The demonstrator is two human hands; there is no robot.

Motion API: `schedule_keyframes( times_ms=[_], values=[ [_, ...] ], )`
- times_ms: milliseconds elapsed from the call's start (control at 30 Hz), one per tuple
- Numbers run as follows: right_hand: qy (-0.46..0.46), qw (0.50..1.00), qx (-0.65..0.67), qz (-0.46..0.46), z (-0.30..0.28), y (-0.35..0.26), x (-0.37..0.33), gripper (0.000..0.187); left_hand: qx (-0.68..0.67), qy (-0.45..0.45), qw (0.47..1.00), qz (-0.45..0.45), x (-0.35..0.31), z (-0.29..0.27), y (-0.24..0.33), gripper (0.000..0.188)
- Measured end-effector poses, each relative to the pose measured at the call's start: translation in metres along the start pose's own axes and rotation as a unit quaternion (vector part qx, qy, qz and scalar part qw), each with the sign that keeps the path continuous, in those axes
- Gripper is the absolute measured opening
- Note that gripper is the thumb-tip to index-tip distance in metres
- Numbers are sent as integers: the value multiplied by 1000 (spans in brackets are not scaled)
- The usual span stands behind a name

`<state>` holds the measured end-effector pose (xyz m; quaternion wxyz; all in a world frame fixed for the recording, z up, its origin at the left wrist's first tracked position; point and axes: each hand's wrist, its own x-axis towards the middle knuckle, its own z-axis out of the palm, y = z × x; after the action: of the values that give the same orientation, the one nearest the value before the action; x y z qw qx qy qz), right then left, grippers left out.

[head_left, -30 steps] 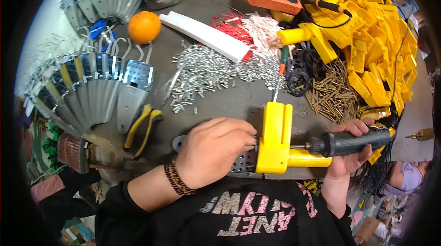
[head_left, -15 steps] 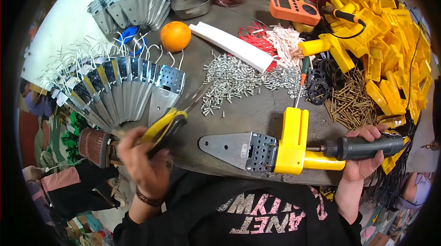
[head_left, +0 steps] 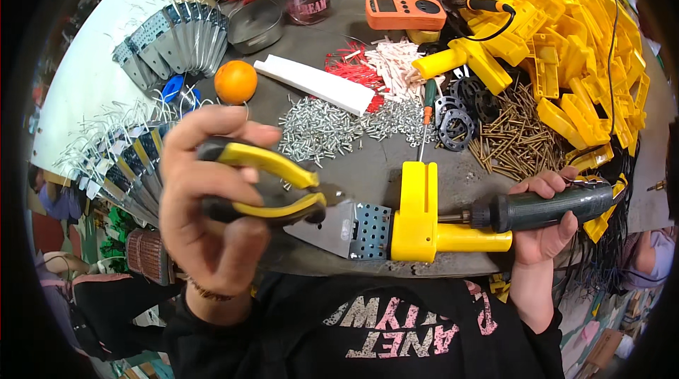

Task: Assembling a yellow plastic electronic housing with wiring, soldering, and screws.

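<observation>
My left hand (head_left: 212, 216) is raised over the table's left front, fingers wrapped round pliers with yellow-and-black handles (head_left: 265, 158). The pliers' jaws are blurred and lie in front of the tapered metal plate (head_left: 332, 232). That plate, with a perforated end, joins a yellow plastic housing (head_left: 414, 241), whose round yellow handle (head_left: 474, 238) extends right. My right hand (head_left: 541, 245) grips a dark electric screwdriver (head_left: 555, 208) lying level. Its bit points left at the housing's side; whether it sits on a screw is hidden.
Behind the housing lie silver screws (head_left: 318, 128), brass screws (head_left: 523, 135), black rings (head_left: 456, 128) and a green-handled screwdriver (head_left: 428, 100). Yellow parts (head_left: 566, 47) heap at right. Wired metal plates (head_left: 134, 149) fan out at left, near an orange (head_left: 235, 82). An orange meter (head_left: 405, 13) stands behind.
My left hand has risen and moved right with the pliers, which now point across the metal plate. The whole view has shifted. My right hand keeps the electric screwdriver at the housing.
</observation>
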<state>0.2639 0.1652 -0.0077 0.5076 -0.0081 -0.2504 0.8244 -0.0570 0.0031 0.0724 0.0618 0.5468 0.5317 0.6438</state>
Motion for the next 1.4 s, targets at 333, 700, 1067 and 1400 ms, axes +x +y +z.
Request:
schedule_keyframes(
  times_ms=[333,700,1067,1400],
  values=[
    [2,1000,22,14,5,4,2,66,-188,-90,965,-156,-1,77,-25,35],
    [-14,999,14,25,1,6,3,68,-169,-45,967,-187,15,75,3,80],
    [0,1000,16,25,2,9,3,66,-143,-57,972,-177,14,76,-12,75],
    [-35,996,77,40,-2,19,4,49,-171,27,959,-223,9,88,-5,74]
  ],
)
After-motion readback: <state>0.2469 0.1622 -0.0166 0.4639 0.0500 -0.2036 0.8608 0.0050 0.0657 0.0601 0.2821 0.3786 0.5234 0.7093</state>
